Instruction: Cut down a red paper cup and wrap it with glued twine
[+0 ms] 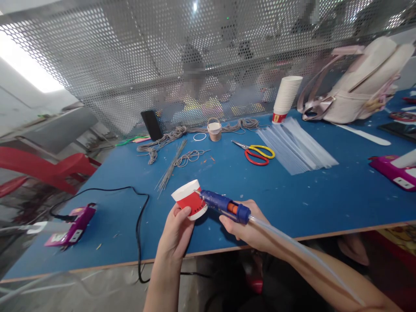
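Observation:
A short red paper cup with a white upper band (pixel 190 200) is held tilted near the table's front edge, its mouth turned up and left. My left hand (pixel 179 225) is closed around its lower side, the thumb across the red part. In my right hand (pixel 248 225) is a blue hot glue gun (pixel 224 204), gripped from below. Its nozzle meets the cup's wall near the right edge of the white band; whether it touches I cannot tell. A long clear glue stick (pixel 292 242) runs out of the gun's back over my right forearm.
Scissors (pixel 256 154), a small handled bucket (pixel 214 131), grey cord (pixel 191 158), wires (pixel 170 169) and clear glue sticks (pixel 297 147) lie on the blue table (pixel 130 238). Stacked cups (pixel 287 97), a phone (pixel 151 125) and a bag (pixel 351 91) stand behind. Left are a power strip (pixel 73 225) and black cable (pixel 138 225).

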The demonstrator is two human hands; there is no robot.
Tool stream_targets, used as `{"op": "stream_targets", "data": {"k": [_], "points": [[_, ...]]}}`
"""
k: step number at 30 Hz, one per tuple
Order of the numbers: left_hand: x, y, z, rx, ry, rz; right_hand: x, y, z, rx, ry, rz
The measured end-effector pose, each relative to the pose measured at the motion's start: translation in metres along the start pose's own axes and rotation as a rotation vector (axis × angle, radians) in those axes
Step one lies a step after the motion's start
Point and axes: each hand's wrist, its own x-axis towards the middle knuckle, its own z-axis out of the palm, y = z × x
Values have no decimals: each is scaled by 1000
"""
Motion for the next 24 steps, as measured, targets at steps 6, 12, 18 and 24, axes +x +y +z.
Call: {"op": "stream_targets", "data": {"k": [6,12,18,24], "points": [[-1,1,0,74,-13,-17,0,4,6,-14,-42,-92],[-1,-1,-2,38,3,9,0,2,1,61,4,64],[0,0,0,37,16,6,-1,1,4,47,-18,18],[-3,1,2,65,13,5,-2,-1,7,10,1,7]]}}
